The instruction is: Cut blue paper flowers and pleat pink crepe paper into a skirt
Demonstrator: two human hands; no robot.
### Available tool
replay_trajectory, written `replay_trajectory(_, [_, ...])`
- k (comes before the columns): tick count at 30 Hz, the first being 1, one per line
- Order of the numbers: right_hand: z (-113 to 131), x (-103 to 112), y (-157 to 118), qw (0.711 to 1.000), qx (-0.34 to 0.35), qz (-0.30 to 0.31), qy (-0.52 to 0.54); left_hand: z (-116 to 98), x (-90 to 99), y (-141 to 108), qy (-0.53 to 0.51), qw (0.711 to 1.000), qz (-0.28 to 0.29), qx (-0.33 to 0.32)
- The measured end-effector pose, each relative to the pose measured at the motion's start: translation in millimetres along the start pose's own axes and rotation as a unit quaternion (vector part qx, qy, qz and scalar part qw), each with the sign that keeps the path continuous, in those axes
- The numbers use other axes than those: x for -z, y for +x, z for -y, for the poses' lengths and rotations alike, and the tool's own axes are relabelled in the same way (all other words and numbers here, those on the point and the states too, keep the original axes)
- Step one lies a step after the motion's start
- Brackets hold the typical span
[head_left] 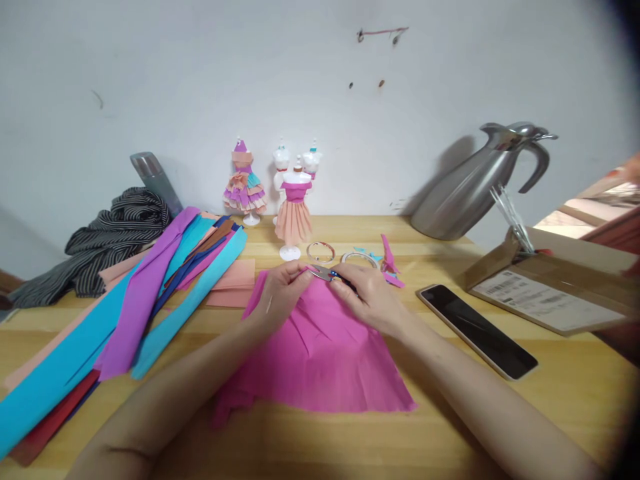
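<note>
A sheet of magenta crepe paper (325, 367) lies spread over the wooden table in front of me. My left hand (283, 290) pinches its far edge between thumb and fingers. In my right hand (367, 293) is a pair of scissors (323, 272) with dark blue handles, its blades pointing left at the pinched edge. Just beyond my hands stands a small dress form (294, 213) wearing a magenta top and a peach pleated skirt.
Coloured crepe paper strips (120, 320) are heaped at left, near a striped cloth (117, 233). Another dressed form (244, 183) stands by the wall. Tape rolls (360, 258) and magenta scraps (389, 260) lie behind my hands. A phone (475, 327), cardboard box (545, 293) and steel jug (465, 187) are at right.
</note>
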State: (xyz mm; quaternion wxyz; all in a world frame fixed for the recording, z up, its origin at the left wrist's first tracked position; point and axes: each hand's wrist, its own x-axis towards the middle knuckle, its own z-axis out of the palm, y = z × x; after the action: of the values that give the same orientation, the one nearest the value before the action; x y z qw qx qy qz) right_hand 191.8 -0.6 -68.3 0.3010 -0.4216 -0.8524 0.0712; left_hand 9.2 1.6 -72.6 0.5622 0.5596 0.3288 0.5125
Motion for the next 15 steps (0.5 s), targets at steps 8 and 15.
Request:
replay_trajectory(8, [1.6,-2.1,-1.0,1.0,-0.024,0.005,-0.002,5.2,1.1,-0.1,0.016,1.0,0.005,-0.01])
replay_trajectory(15, [-0.8,-6.2,-2.0,1.0,-0.023,0.009,0.014,7.1,1.3,-0.9,-0.038,0.999,0.027,-0.006])
